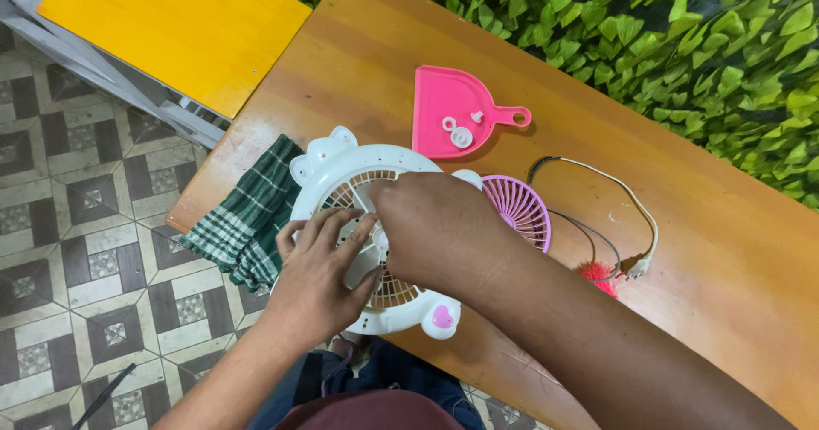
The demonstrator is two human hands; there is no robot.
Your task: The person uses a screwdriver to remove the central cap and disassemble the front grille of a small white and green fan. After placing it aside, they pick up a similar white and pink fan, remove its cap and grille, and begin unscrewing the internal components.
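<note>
Tabletop [699, 251], brown wood, one, bearing: one white fan housing [341, 170] with ear-shaped lugs and a pink heart, lying flat at the near edge; left hand [320, 276] spread across its grille, fingers loose, closed on nothing; right hand [435, 229] covering the hub, whether it holds anything cannot be told. One green checked cloth [243, 217] touching the housing's left side. One pink dustpan [456, 110] behind, carrying three small white parts [461, 136]. One purple grille [520, 208] partly hidden by the right hand. One grey-white cable [627, 225] with plug.
</note>
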